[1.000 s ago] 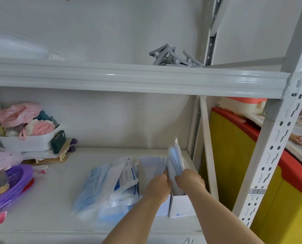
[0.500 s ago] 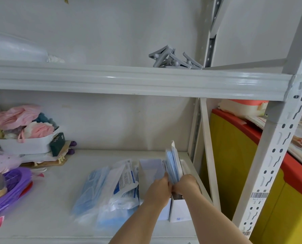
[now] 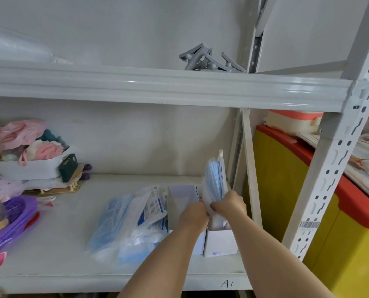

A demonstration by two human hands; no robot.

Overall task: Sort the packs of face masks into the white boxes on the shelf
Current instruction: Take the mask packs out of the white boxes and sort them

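Observation:
Two white boxes stand side by side on the lower shelf: the left box is open and looks empty, the right box holds an upright pack of blue face masks in clear plastic. My right hand grips that pack low down at the box's mouth. My left hand presses against it from the left, over the gap between the boxes. Several more mask packs lie flat in a loose pile left of the boxes.
A white tub of pink cloth items sits at the back left, a purple basket at the left edge. Grey clips lie on the upper shelf. The shelf's upright post rises at right, with a yellow and red bin behind.
The pack has been pushed a little lower into the right box, and both hands have closed in together at its base.

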